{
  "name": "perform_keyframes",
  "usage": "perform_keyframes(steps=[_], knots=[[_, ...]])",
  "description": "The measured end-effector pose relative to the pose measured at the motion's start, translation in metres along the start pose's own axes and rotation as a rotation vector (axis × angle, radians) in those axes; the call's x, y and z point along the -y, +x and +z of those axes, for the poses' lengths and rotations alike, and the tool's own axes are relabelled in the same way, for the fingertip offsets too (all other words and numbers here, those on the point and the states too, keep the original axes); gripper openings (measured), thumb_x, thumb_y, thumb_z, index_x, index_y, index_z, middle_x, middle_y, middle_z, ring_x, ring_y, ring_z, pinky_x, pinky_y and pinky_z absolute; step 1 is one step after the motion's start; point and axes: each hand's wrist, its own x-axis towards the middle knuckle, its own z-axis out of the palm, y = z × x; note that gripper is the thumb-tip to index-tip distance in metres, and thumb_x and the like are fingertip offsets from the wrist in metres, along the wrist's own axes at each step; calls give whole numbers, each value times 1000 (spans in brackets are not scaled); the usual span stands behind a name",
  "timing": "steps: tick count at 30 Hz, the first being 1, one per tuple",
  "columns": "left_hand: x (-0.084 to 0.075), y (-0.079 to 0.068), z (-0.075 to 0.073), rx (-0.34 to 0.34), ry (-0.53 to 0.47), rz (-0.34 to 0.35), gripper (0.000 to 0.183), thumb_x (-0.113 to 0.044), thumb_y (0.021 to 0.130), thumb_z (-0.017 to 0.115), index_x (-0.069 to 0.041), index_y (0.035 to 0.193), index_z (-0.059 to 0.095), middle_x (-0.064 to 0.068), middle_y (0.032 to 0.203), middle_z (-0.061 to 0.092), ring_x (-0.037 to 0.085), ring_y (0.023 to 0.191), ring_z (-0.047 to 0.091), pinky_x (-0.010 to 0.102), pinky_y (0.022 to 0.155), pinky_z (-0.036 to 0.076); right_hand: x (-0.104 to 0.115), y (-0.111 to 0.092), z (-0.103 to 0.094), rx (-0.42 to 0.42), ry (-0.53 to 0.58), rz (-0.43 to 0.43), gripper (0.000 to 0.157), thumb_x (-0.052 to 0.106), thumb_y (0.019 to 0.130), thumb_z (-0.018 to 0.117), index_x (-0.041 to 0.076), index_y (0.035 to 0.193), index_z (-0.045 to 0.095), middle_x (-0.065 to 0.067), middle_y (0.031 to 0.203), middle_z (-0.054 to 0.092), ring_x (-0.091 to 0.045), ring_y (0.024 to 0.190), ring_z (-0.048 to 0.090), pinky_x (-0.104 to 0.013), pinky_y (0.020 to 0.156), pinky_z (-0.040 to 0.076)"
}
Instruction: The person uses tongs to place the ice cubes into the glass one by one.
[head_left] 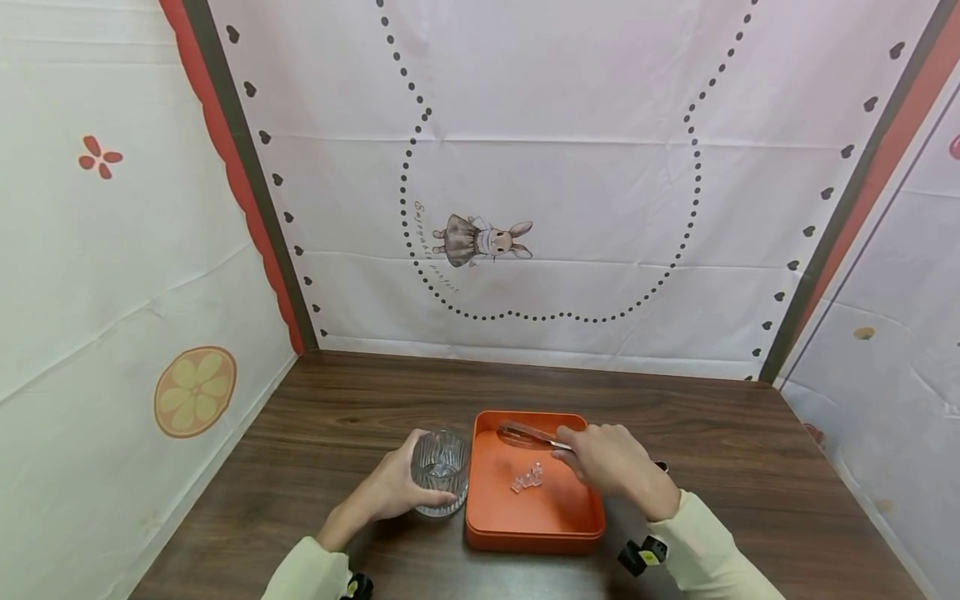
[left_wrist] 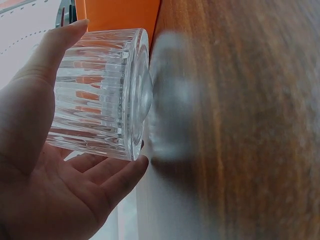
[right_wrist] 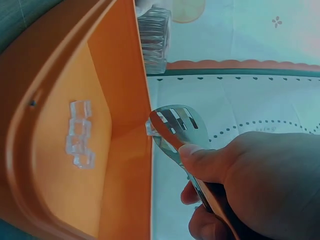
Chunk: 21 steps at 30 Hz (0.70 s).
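Your left hand holds the ribbed glass, probably heavy and breakable, by its wall beside the orange tray, while your right hand holds slotted tongs above this tray, whose clear cubes, likely light and slippery, need gentle pinching on opposite flat faces.
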Motion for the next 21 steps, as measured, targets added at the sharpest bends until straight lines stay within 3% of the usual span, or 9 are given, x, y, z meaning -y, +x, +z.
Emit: perform_keyframes(steps=[10, 21], knots=[[1, 1, 0, 7, -6, 1, 94, -48, 62, 93, -13, 134, 42, 6, 106, 64, 18, 96, 61, 42, 85, 50, 0, 0, -5, -66, -17, -34, 23, 35, 96, 64, 17, 85, 54, 7, 54, 41, -13, 44, 45, -31, 42, 36], [0, 0, -1, 21, -6, -14, 99, -49, 64, 91, -10, 139, 39, 8, 111, 64, 22, 101, 61, 46, 88, 50, 3, 9, -17, -112, -13, -72, 23, 35, 97, 63, 17, 87, 53, 9, 50, 34, -8, 41, 35, -27, 41, 30]])
